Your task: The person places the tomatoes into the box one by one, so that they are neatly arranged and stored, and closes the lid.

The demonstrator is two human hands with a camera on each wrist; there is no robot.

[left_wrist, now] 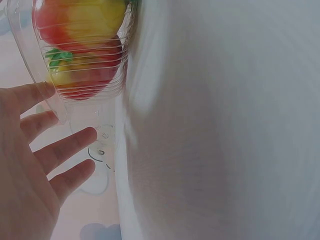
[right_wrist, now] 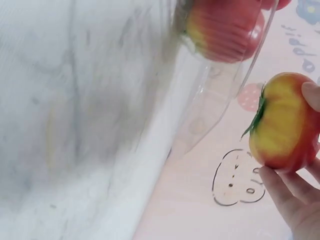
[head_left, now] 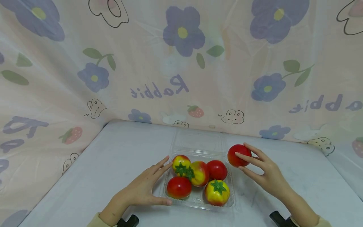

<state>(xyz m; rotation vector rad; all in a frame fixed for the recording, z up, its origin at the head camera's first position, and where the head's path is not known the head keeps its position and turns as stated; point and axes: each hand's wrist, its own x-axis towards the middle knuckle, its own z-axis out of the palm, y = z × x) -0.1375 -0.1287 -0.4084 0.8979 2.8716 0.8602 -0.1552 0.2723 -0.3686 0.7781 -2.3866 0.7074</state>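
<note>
A clear plastic clamshell box (head_left: 198, 201) lies with its lid (head_left: 198, 141) folded back, holding several red and yellow toy tomatoes, among them a red one (head_left: 179, 187) and a yellow one with a green calyx (head_left: 217, 193). My right hand (head_left: 265, 171) pinches another tomato (head_left: 239, 155) between thumb and fingers, just right of the box. In the right wrist view this tomato (right_wrist: 282, 125) shows its yellow side and green calyx. My left hand (head_left: 147, 184) has its fingers spread at the box's left side; in the left wrist view its fingertips (left_wrist: 45, 90) touch or nearly touch the rim.
The white tabletop (head_left: 113, 157) runs around the box on all sides. A curtain (head_left: 158, 63) printed with flowers and rabbits hangs behind and at the left. Black wrist mounts (head_left: 129, 221) show at the lower edge.
</note>
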